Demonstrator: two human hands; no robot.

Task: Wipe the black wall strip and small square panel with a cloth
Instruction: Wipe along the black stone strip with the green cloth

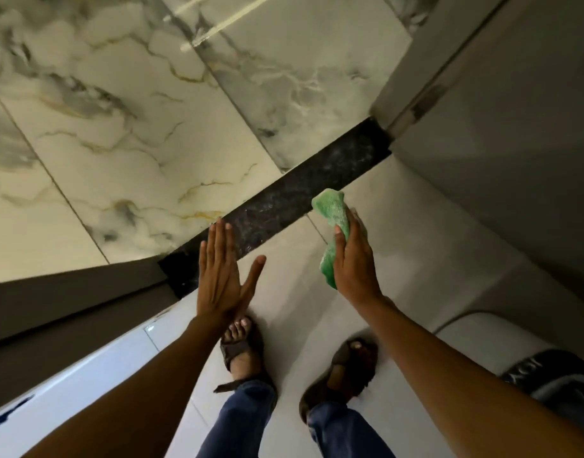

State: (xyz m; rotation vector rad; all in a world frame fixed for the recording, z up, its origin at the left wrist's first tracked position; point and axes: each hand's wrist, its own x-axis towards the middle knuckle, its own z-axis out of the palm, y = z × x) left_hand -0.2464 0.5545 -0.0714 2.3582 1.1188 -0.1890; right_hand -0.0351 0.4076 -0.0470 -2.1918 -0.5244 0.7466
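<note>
Left hand (219,276) flat, fingers (217,239) straight

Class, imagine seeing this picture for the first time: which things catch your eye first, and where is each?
The bright green cloth, gripped in the right hand right of centre, stands out most. Next comes the speckled black strip running diagonally across the middle, with the left hand held flat, fingers straight, over its lower end. Marble-veined tiles fill the upper left.

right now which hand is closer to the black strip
Left. The left hand lies flat and overlaps the strip near its lower end; the right hand, holding the cloth, sits just below the strip.
</note>
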